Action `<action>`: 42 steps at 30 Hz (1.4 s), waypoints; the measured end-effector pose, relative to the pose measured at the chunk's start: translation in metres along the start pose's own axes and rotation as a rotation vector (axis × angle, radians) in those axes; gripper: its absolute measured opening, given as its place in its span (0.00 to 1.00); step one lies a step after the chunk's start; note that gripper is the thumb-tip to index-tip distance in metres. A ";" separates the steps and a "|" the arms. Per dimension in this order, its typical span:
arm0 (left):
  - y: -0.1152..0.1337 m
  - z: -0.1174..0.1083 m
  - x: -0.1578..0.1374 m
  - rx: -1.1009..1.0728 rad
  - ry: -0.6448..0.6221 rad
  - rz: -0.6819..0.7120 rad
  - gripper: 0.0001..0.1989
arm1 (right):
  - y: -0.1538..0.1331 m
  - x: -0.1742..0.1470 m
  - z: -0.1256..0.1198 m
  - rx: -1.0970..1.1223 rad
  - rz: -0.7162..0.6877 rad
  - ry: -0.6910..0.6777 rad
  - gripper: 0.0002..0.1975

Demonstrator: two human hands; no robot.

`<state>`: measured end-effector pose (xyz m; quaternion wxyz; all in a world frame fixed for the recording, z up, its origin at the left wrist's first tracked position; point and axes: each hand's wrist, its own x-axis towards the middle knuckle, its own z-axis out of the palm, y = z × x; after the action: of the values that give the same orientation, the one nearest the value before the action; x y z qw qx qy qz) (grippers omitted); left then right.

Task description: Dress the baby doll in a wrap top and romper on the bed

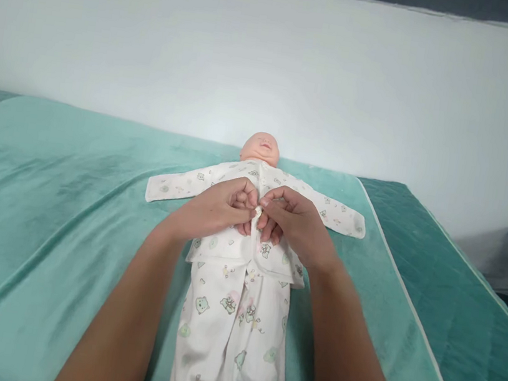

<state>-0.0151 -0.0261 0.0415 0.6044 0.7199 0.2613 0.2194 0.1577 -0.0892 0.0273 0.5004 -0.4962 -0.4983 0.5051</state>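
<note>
A baby doll point(260, 148) lies on its back with its head at the far end, dressed in a white printed baby shirt point(215, 245) and matching trousers point(205, 335). Both sleeves spread out sideways. At the middle of the shirt front, my left hand point(233, 203) pinches one edge of the opening between thumb and fingers. Opposite it, my right hand point(288, 214) pinches the other edge. The fingertips nearly meet over a small bunched bit of white cloth. Whether a button or a snap sits between them is too small to tell.
A light green blanket point(65, 221) with some wrinkles covers the bed under the doll. To the right a darker green quilted cover point(457, 295) shows past the blanket's white edge. A white wall point(272, 60) rises behind the doll's head.
</note>
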 end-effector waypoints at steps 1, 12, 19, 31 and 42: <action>0.000 0.001 0.000 0.004 0.011 -0.003 0.05 | 0.000 0.000 0.000 -0.004 0.001 0.001 0.09; 0.002 0.005 0.001 -0.034 0.076 -0.020 0.06 | -0.001 0.000 0.003 -0.010 -0.006 0.005 0.10; 0.006 0.004 -0.002 -0.051 0.035 -0.072 0.04 | -0.002 -0.001 0.004 -0.022 0.017 -0.004 0.08; 0.005 0.000 -0.002 -0.089 0.013 -0.053 0.07 | 0.001 0.000 -0.001 0.029 -0.013 0.005 0.10; 0.006 0.023 0.003 -0.169 0.178 0.179 0.12 | -0.001 -0.008 0.015 -0.163 -0.175 -0.126 0.13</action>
<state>0.0027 -0.0424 0.0430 0.6154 0.6646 0.2290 0.3566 0.1430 -0.0971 0.0286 0.4681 -0.4570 -0.6098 0.4475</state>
